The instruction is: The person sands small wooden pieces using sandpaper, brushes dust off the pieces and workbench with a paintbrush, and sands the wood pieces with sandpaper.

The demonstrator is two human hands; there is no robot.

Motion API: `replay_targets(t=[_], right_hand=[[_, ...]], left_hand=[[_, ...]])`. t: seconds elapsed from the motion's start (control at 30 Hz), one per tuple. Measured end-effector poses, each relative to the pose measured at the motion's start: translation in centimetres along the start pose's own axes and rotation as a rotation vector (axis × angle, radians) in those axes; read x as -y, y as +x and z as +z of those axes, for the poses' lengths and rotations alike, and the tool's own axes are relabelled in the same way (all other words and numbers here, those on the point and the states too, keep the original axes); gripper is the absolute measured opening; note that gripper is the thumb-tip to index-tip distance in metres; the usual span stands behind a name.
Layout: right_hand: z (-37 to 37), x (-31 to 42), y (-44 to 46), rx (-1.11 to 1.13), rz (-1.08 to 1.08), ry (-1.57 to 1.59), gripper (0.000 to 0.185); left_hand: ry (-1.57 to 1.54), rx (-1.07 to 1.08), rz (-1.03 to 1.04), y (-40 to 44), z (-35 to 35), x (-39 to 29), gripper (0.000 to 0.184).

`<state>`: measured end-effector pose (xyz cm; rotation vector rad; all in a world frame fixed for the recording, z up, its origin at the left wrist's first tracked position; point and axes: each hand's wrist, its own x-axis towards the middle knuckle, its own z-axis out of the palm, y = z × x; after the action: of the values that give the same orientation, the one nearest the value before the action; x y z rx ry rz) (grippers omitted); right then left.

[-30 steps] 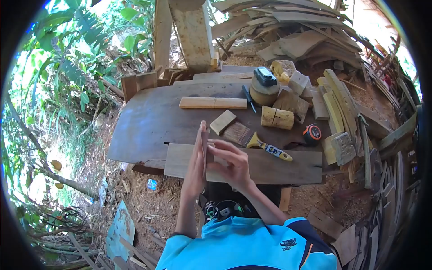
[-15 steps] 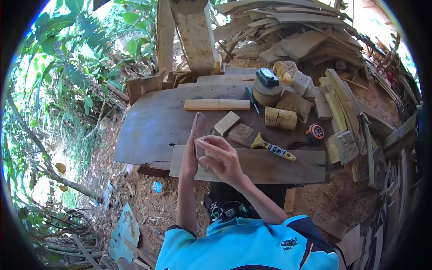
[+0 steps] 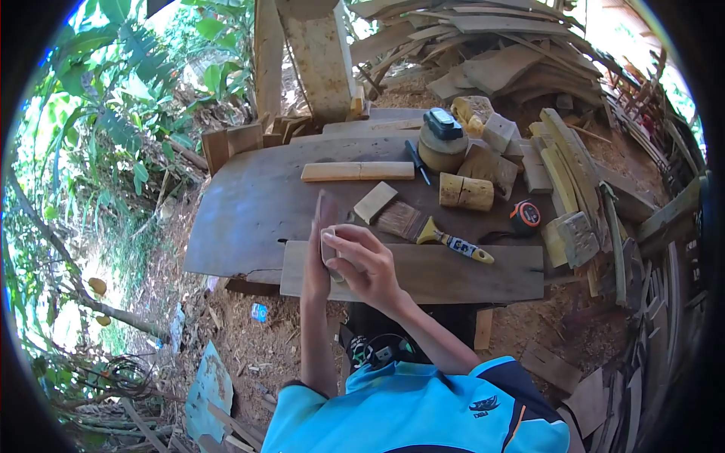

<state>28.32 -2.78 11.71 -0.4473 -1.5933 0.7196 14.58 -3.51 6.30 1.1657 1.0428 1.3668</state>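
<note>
Right hand (image 3: 368,264) pinched small block (image 3: 328,248) | left hand (image 3: 315,266) stood flat, hold unclear | paintbrush (image 3: 430,231) label, near worktop's (image 3: 249,204) front edge, was unreadable

Foliage (image 3: 113,83): brightly daylit, washed out to white in patches.
Tabletop (image 3: 249,215): shaded, with a bluish glare toward its left end.
Left hand (image 3: 317,264): softly blurred toward the top.
Black border (image 3: 23,423): rounded, colour-fringed at upper right.

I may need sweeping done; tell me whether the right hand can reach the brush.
Probably yes: the brush lies near the right hand with its handle uncovered, though the fingers would first have to release the small piece they seem to hold.
</note>
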Motion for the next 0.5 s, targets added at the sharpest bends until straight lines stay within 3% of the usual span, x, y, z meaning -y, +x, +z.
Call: replay_targets(t=[0.03,0.2,0.4,0.43,0.5], right_hand=[[-0.2,0.0,-0.2,-0.005,-0.002,-0.013,0.038],[-0.9,0.3,-0.5,0.02,0.01,-0.052,0.04],[-0.6,0.1,-0.6,0.005,0.043,-0.024,0.036],[-0.7,0.1,-0.6,-0.005,0.051,-0.007,0.035],[-0.7,0.3,-0.8,-0.019,0.05,-0.005,0.034]], left_hand=[[-0.022,0.045,-0.013,0.1,1.4,-0.5,0.053],[-0.008,-0.138,0.112,-4.7,4.5,-1.4,0.056],[-0.147,0.023,-0.083,0.8,0.7,-1.1,0.058],[0.12,0.13,0.179,0.5,3.0,-3.4,0.057],[0.028,0.031,0.197,-1.2,3.4,-2.2,0.06]])
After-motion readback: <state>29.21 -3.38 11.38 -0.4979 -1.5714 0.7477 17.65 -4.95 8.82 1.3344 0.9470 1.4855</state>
